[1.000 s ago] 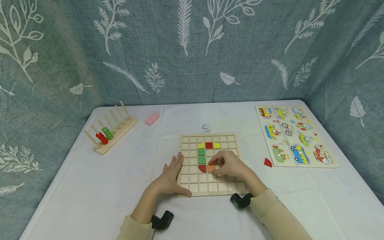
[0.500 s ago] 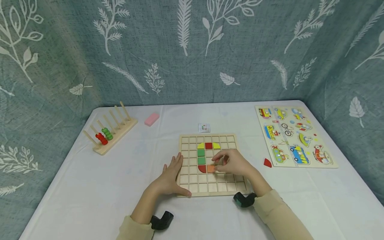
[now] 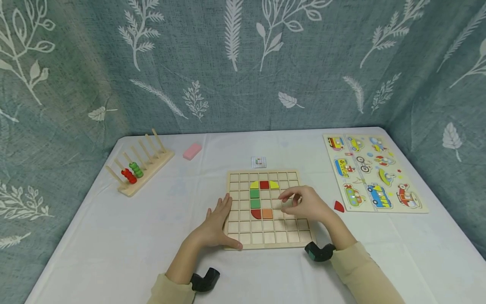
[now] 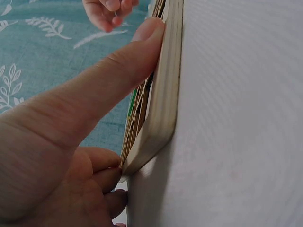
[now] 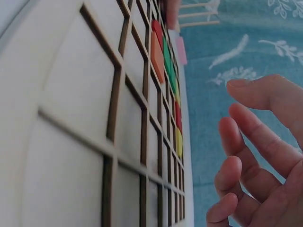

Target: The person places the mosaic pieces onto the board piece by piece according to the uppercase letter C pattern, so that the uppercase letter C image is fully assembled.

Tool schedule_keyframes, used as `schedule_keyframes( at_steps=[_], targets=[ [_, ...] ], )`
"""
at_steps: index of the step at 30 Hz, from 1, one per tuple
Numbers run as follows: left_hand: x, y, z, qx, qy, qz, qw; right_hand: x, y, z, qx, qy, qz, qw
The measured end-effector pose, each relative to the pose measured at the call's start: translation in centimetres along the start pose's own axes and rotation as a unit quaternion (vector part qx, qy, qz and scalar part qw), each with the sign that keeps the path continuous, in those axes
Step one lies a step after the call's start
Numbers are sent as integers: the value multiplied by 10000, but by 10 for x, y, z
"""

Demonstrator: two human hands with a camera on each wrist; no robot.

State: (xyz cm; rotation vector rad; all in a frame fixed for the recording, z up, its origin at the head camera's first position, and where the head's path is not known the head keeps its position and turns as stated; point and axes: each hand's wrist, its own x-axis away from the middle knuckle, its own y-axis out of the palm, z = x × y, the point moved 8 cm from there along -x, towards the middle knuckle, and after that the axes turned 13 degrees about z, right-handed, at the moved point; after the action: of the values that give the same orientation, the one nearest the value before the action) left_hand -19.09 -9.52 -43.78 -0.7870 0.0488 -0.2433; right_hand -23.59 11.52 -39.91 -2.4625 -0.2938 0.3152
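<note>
A wooden grid board lies flat on the table. My left hand rests against its left side and front left corner; in the left wrist view, the thumb touches the board's edge. Over the right part of the grid hovers my right hand, fingers loosely bent and holding nothing. An orange square tile sits in a cell beside a red rounded tile. Green square tiles stand in a column above that. At the top, a red square tile lies between two yellow rounded tiles.
A small patterned card lies behind the board. Back left are a peg rack with red and green beads and a pink block. To the right lie a vehicle puzzle board and a red rounded piece.
My right hand has let go of the orange tile, which stays in its cell, and has drawn back to the right. My left hand has stayed where it was.
</note>
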Motion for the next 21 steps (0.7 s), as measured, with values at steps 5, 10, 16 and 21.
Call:
schedule_keyframes(
  at_steps=[5,10,16,21],
  targets=[
    [0,-1,0,28,-16,6,10000,2,-13,6,-8,105,118,9999],
    [0,-1,0,7,-12,6,10000,5,-28,12,31,115,273,9996],
    [0,0,0,30,-32,21,10000,8,-43,20,273,96,447,9986],
    [1,-1,1,38,-52,12,10000,11,-56,29,435,109,637,9970]
  ],
)
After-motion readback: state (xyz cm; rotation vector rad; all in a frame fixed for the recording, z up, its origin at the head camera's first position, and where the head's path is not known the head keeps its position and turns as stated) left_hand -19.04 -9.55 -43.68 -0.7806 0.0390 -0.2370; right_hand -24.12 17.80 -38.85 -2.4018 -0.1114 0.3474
